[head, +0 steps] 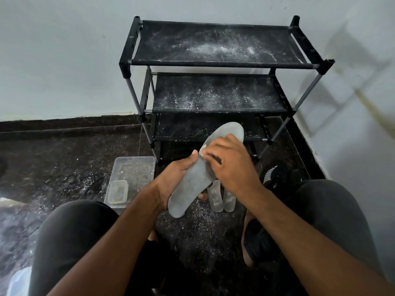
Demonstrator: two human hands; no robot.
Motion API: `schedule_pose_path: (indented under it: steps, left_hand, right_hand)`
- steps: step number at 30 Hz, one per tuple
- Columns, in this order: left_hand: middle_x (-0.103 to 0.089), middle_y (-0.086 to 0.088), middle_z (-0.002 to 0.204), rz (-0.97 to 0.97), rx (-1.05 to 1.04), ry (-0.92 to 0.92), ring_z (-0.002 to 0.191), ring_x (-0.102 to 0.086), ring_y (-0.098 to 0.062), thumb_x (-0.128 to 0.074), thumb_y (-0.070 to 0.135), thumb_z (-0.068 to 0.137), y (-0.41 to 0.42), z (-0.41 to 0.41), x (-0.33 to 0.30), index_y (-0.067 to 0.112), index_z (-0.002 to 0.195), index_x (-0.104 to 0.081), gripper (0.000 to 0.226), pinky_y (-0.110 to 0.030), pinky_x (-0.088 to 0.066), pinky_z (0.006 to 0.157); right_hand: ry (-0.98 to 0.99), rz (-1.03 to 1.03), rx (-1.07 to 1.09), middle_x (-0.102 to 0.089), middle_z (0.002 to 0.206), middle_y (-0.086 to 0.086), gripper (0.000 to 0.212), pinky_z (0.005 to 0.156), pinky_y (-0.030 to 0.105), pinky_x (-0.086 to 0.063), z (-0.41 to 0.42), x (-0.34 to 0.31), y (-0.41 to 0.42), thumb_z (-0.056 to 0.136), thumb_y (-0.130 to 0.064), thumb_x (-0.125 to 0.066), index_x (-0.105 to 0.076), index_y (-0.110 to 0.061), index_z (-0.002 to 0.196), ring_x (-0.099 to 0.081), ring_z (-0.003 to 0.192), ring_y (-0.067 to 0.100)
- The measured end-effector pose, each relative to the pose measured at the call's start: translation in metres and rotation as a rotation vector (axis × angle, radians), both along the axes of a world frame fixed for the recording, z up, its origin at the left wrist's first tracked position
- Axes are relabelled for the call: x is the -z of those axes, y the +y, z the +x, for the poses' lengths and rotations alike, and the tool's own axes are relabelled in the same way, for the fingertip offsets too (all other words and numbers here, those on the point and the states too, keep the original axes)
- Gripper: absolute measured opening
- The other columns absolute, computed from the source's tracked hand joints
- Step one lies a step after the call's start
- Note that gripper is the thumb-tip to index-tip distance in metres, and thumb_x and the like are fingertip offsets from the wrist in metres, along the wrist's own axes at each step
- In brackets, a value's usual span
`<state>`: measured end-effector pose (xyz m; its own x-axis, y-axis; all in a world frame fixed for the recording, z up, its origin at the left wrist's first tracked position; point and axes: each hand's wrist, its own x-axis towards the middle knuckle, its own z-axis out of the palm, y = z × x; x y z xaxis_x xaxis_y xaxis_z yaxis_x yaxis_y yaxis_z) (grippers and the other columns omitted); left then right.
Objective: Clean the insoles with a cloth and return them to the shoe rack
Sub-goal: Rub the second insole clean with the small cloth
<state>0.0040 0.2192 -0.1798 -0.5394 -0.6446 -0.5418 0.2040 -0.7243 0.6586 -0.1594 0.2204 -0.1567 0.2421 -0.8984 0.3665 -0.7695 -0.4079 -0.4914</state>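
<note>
- The left hand (175, 178) grips a grey insole (196, 178) from beneath near its heel end, thumb curled over the near edge, holding it tilted above the floor.
- The right hand (230, 165) presses on the insole's middle, fingers curled round a small pale cloth (203, 150) that peeks out at the fingertips.
- Two more insoles (222, 197) lie on the speckled floor below.
- A clear plastic tub (132, 174) sits to the left.
- The dusty black shoe rack (215, 60) stands against the wall.

There are three grey foam insoles: one held up (198, 178) and two lying on the floor (215, 197) (229, 200). One black three-shelf shoe rack (222, 63) and two clear plastic containers (136, 169) (117, 191) are visible.
</note>
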Motion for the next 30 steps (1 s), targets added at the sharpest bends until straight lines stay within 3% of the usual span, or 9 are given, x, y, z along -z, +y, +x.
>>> schedule_pose_path:
  steps: [2, 4, 6, 9, 13, 18, 22, 27, 30]
  left_hand:
    - [-0.068, -0.010, 0.099, 0.001, -0.006, 0.024, 0.079, -0.065, -0.021, -0.037, 0.052, 0.106, -0.004, 0.004, 0.005, 0.008, 0.120, -0.065, 0.053, -0.037, -0.057, 0.061]
    - [-0.066, -0.012, 0.100, -0.005, -0.014, 0.032, 0.079, -0.064, -0.022, -0.037, 0.055, 0.107, -0.006, 0.007, 0.010, 0.008, 0.127, -0.062, 0.057, -0.038, -0.055, 0.063]
    - [-0.069, -0.011, 0.103, 0.000, -0.015, 0.022, 0.077, -0.067, -0.021, -0.037, 0.054, 0.107, -0.006, 0.007, 0.010, 0.007, 0.130, -0.062, 0.058, -0.038, -0.057, 0.063]
    - [-0.073, -0.007, 0.094, 0.010, -0.022, 0.070, 0.074, -0.069, -0.018, -0.033, 0.049, 0.109, -0.002, 0.001, 0.003, 0.010, 0.120, -0.067, 0.053, -0.038, -0.057, 0.061]
    - [-0.069, -0.009, 0.090, -0.016, -0.011, 0.139, 0.078, -0.065, -0.021, -0.034, 0.050, 0.109, -0.002, 0.002, 0.005, 0.012, 0.106, -0.076, 0.057, -0.040, -0.049, 0.072]
    - [-0.072, -0.006, 0.092, 0.005, -0.024, 0.126, 0.074, -0.069, -0.017, -0.031, 0.048, 0.110, 0.000, -0.001, 0.001, 0.013, 0.114, -0.071, 0.054, -0.036, -0.056, 0.061]
    - [-0.070, -0.009, 0.089, 0.052, -0.057, 0.181, 0.079, -0.069, -0.020, -0.044, 0.047, 0.107, -0.003, 0.003, 0.005, 0.007, 0.102, -0.077, 0.052, -0.035, -0.057, 0.076]
    - [-0.067, -0.010, 0.095, 0.023, -0.021, 0.202, 0.077, -0.063, -0.022, -0.035, 0.048, 0.110, -0.001, -0.003, 0.005, 0.009, 0.115, -0.070, 0.053, -0.036, -0.054, 0.064]
    - [-0.072, -0.009, 0.087, 0.085, -0.082, 0.215, 0.077, -0.071, -0.019, -0.040, 0.045, 0.109, 0.000, 0.000, 0.001, 0.006, 0.098, -0.078, 0.055, -0.033, -0.059, 0.072]
  right_hand:
    - [-0.019, 0.125, -0.162, -0.062, 0.085, -0.012, 0.008, 0.078, 0.026, -0.036, 0.007, 0.002, 0.007, 0.086, -0.026, -0.070, -0.075, -0.021, 0.088, -0.044, 0.086, 0.008]
    - [0.019, 0.246, -0.235, -0.062, 0.084, -0.015, 0.008, 0.084, 0.031, -0.036, 0.001, -0.001, 0.006, 0.084, -0.031, -0.072, -0.076, -0.025, 0.088, -0.046, 0.088, 0.008]
    - [0.054, 0.181, -0.119, -0.063, 0.085, -0.015, 0.009, 0.089, 0.036, -0.040, -0.011, -0.003, 0.000, 0.084, -0.031, -0.072, -0.076, -0.024, 0.089, -0.045, 0.088, 0.006]
    - [0.055, 0.041, 0.032, -0.063, 0.089, -0.010, 0.010, 0.086, 0.034, -0.044, -0.008, -0.004, 0.000, 0.087, -0.026, -0.069, -0.075, -0.020, 0.092, -0.044, 0.089, 0.005]
    - [-0.015, 0.154, -0.210, -0.060, 0.083, -0.013, 0.007, 0.080, 0.029, -0.043, 0.013, 0.007, 0.015, 0.086, -0.026, -0.070, -0.074, -0.020, 0.089, -0.046, 0.085, 0.005]
    - [-0.068, 0.038, 0.027, -0.065, 0.083, -0.008, 0.009, 0.081, 0.035, -0.046, 0.005, 0.003, 0.005, 0.085, -0.024, -0.072, -0.076, -0.018, 0.090, -0.050, 0.087, 0.011]
    - [-0.101, 0.166, -0.202, -0.064, 0.082, -0.012, 0.006, 0.075, 0.027, -0.043, 0.022, 0.006, 0.022, 0.084, -0.024, -0.074, -0.075, -0.019, 0.087, -0.047, 0.084, 0.006]
    - [-0.072, 0.038, 0.006, -0.064, 0.079, -0.011, 0.007, 0.078, 0.036, -0.045, 0.006, 0.004, 0.006, 0.084, -0.025, -0.073, -0.076, -0.019, 0.085, -0.048, 0.084, 0.009]
    - [-0.089, 0.104, -0.160, -0.065, 0.082, -0.009, 0.004, 0.078, 0.031, -0.045, 0.024, 0.004, 0.023, 0.084, -0.021, -0.073, -0.075, -0.018, 0.085, -0.050, 0.084, 0.009]
